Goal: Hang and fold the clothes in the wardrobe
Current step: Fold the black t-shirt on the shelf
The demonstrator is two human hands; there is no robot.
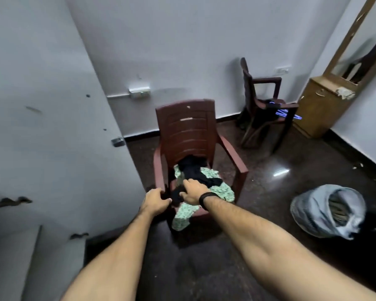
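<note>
**Clothes on the chair, both hands reaching in**

Clothes sit heaped on the seat of the near maroon chair (188,135): a black garment (193,170) lies on top of a green floral garment (220,189), which spills over the seat's front edge and hangs toward the floor

Head view: the left hand (154,202) has its fingers curled at the near left corner of the black garment, apparently gripping its edge, though the fingertips sink into dark cloth and the hold is hard to confirm. The right hand (193,191), with a dark wristband (206,197), rests on the black garment with fingers bent into it, seemingly gathering it

The black garment's long axis runs from the chair back toward the person, its near end bunched between the two hands; the floral piece stretches crosswise and forward, drooping off the front

Risk, as I judge it: lifting the black garment could drag the floral one along, since they overlap, and the overhanging part could pull it onto the floor. A one-sided grip could also leave the black piece twisted, awkward to hang

A second chair (263,101), a wooden cabinet (317,109) and a bag (328,210) stand well apart to the right
</note>
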